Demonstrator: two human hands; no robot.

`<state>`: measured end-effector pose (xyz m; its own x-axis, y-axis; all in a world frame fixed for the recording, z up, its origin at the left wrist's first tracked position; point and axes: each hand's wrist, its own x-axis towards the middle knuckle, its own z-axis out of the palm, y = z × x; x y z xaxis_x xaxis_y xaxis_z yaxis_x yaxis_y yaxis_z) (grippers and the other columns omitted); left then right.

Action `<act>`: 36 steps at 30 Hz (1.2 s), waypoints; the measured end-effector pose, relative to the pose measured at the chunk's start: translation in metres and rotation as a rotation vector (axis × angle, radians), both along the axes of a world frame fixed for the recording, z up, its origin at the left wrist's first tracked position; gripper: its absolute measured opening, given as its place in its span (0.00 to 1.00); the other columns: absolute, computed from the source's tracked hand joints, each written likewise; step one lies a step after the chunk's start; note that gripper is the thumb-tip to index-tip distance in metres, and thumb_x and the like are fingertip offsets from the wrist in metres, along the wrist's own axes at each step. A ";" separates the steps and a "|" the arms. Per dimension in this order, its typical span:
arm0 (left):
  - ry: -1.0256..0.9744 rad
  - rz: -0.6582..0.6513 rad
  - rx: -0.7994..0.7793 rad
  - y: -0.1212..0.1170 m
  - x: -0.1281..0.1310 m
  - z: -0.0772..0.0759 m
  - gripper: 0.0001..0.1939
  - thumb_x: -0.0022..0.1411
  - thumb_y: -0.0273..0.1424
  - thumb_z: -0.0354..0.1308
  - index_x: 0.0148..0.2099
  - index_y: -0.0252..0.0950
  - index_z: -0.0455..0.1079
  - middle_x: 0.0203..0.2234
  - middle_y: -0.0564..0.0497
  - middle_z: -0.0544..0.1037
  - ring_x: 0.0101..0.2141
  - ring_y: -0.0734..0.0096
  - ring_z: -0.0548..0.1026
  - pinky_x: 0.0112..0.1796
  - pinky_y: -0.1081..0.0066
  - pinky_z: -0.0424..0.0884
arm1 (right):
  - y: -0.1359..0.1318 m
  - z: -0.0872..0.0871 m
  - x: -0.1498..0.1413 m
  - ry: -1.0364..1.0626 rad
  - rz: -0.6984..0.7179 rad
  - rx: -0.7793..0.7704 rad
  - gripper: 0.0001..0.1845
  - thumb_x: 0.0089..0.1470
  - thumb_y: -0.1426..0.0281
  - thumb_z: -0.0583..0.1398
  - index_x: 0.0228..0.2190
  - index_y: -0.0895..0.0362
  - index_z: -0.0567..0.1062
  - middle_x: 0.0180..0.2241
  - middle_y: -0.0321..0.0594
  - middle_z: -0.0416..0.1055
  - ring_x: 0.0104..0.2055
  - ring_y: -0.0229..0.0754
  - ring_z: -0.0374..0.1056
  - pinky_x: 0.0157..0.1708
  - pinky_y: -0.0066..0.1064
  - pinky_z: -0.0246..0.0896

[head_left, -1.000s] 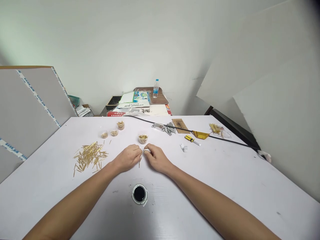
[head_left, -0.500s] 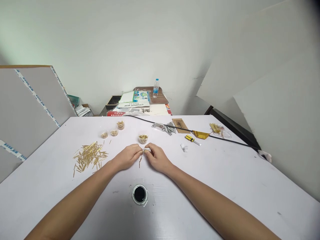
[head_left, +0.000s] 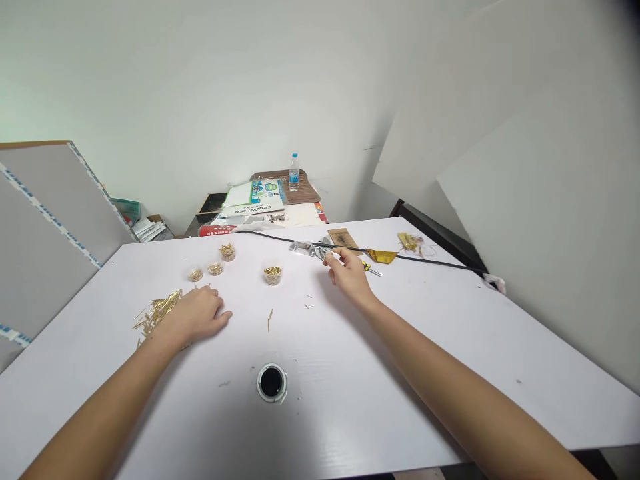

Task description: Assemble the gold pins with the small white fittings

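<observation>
Right grip (head_left: 351,275): narrow, thumb and forefinger drawn together at the silver foil pieces (head_left: 323,253); from my distant seat I cannot tell whether one is pinched.
Left grip (head_left: 197,313): palm down, fingers loosely curled, thumb set apart, over the right side of the pile of gold pins (head_left: 163,308); its underside is hidden, so I cannot tell whether it holds any.
Two gold pins (head_left: 270,320): end to end on the desk (head_left: 345,400), between the grips and apart from the pile, which I judge makes each easy to see.
Filled cup (head_left: 273,273): just beyond that pair, heaped with gold pieces; I take its wall to stop them rolling off.
Three smaller cups (head_left: 215,269): grouped beyond the pile, probably to prevent their contents mixing.
Dark round (head_left: 272,383): pale-rimmed, nearest me; container or desk opening, I cannot say.
Screwdriver (head_left: 367,266): partly behind the right grip.
Black cable (head_left: 435,265): crosses the far side, near the brown card (head_left: 344,239).
Bottle (head_left: 294,173): upright past the desk, presumably placed there so spills miss the small parts.
</observation>
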<state>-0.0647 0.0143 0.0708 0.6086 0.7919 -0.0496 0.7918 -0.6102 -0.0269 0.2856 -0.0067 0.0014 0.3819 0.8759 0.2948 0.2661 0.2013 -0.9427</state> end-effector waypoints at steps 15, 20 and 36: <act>-0.492 -0.276 -0.250 0.000 0.150 -0.046 0.05 0.61 0.27 0.62 0.40 0.37 0.78 0.33 0.48 0.78 0.36 0.63 0.76 0.41 0.66 0.68 | -0.022 -0.023 -0.008 -0.267 0.176 -0.042 0.14 0.58 0.59 0.57 0.34 0.56 0.74 0.24 0.33 0.63 0.26 0.39 0.59 0.29 0.32 0.55; -0.326 -0.364 -0.195 -0.002 0.153 -0.055 0.08 0.67 0.26 0.56 0.38 0.35 0.77 0.36 0.46 0.78 0.41 0.62 0.76 0.45 0.65 0.69 | -0.022 -0.022 -0.007 -0.271 0.178 -0.062 0.13 0.57 0.59 0.57 0.34 0.56 0.74 0.23 0.32 0.62 0.26 0.39 0.58 0.29 0.32 0.54; -0.618 0.119 -0.133 0.000 0.037 -0.033 0.09 0.65 0.35 0.56 0.41 0.37 0.75 0.31 0.52 0.79 0.32 0.69 0.74 0.35 0.71 0.68 | -0.022 -0.024 -0.010 -0.421 0.283 -0.028 0.09 0.57 0.65 0.59 0.32 0.56 0.78 0.37 0.42 0.74 0.33 0.41 0.67 0.34 0.34 0.60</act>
